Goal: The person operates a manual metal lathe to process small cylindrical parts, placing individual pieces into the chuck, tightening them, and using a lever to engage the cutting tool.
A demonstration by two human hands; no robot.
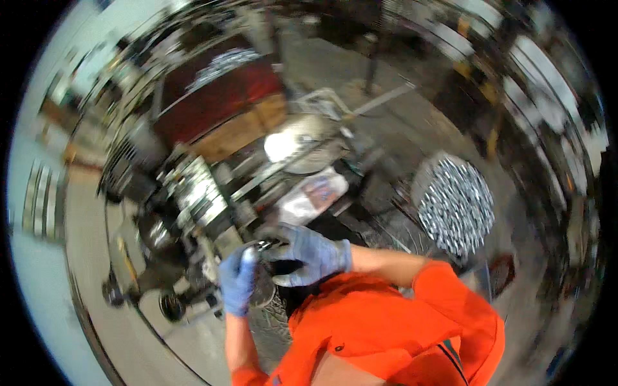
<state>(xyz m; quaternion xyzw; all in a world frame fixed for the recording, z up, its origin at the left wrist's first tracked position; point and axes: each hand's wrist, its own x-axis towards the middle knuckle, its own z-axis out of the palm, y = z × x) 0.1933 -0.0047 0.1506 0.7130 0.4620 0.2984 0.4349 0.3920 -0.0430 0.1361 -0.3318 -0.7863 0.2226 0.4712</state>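
One view: left fisheye on your head, facing down past your orange jacket. Your left hand and right hand show close, just below centre; dark red bin farther off, upper left. Wide coverage, bent edges, black rim.

Gloves, centre: are showing matt cloth. Piece between them: is glinting like metal, blurred. Shirt, lower centre: is showing matt, creased cloth. Heap of small parts, right: is gleaming as bright metal. Round plate, upper centre: is reflecting light off smooth, glossy metal. Plank, upper left: is showing matt wood.
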